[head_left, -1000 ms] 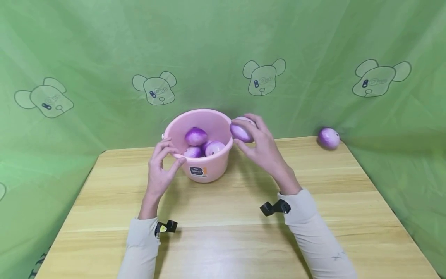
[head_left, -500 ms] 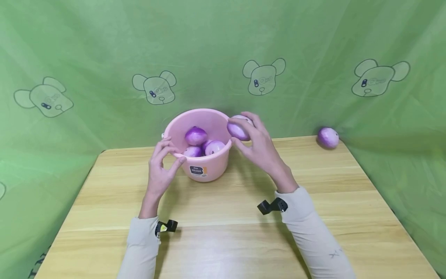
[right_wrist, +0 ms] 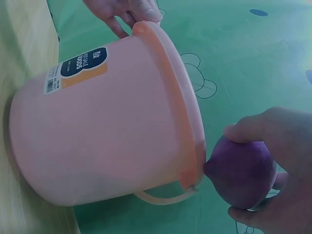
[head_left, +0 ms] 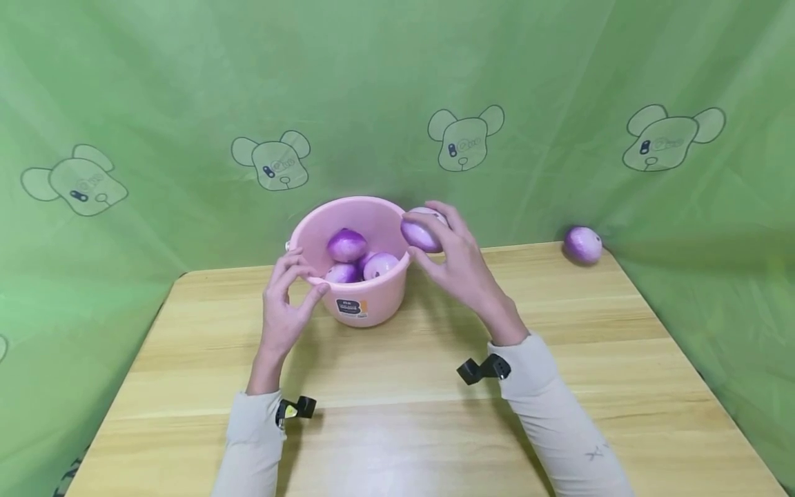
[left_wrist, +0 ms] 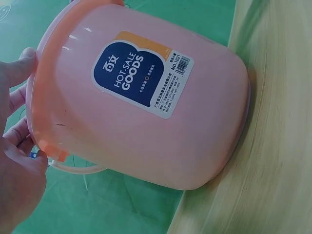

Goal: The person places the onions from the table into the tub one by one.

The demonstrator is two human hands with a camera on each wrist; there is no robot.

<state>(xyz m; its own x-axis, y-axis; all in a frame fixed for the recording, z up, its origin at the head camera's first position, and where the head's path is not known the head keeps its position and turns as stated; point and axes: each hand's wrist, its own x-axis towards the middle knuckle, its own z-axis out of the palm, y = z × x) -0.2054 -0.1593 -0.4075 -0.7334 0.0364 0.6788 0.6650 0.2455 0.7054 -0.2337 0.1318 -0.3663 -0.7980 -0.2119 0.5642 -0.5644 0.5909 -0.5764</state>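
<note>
A pink plastic bucket point(head_left: 373, 304) stands upright at the back of the table, its label facing me. My left hand point(head_left: 286, 310) grips its rim on the left, thumb outside and fingers over the edge. Inside the bucket lie several purple-and-white onions point(head_left: 346, 246). My right hand point(head_left: 456, 259) holds another onion point(head_left: 421, 231) between thumb and fingers, right at the rim on the right side. In the right wrist view the pointed tip of this purple onion point(right_wrist: 241, 170) meets the rim's edge. The left wrist view shows the bucket's label point(left_wrist: 141, 75) and my left thumb at the rim.
One more onion point(head_left: 584, 245) lies at the table's back right corner. The wooden table point(head_left: 397, 421) reaches forward to me. Green cloth point(head_left: 373, 83) with bear outlines hangs behind and at both sides. A handle point(right_wrist: 165, 199) hangs on the bucket's side.
My right hand has moved slightly left with the onion, bringing it closer to the bucket's rim. My left hand keeps its grip on the rim.
</note>
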